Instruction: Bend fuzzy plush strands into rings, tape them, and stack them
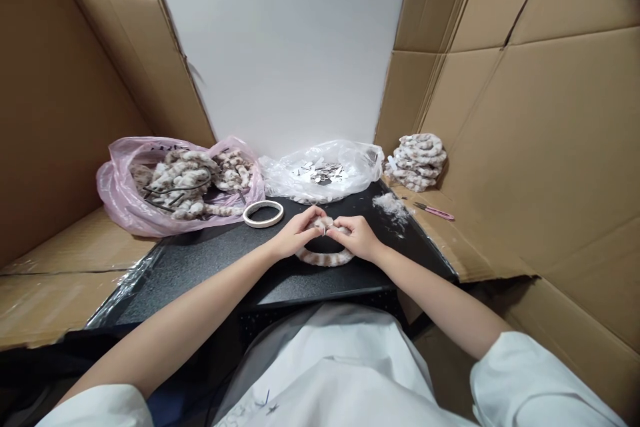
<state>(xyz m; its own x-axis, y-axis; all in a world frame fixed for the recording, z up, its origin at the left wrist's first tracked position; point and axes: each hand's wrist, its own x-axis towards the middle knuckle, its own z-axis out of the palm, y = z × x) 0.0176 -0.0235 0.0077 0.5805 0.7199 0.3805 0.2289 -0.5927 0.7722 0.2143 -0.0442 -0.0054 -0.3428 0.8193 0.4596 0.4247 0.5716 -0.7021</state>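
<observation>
A fluffy ring (325, 259), striped white and tan, lies near the front of the black tabletop. My left hand (299, 230) pinches its far side from the left. From the right, my right hand (357, 235) grips the same far part, with both thumbs close together. A small white piece shows between the fingertips, too small to make out. Just left of my left hand lies a roll of tape (263, 214). Loose fluff (393, 209) is scattered beyond my right hand.
A pink plastic bag (117, 193) of fluffy strips and dark wires stands back left. A clear bag (363, 160) with small flat pieces sits at the back. A stack of fluffy rings (419, 161) and a pink cutter (434, 211) are at right. Cardboard walls (565, 147) rise on both sides.
</observation>
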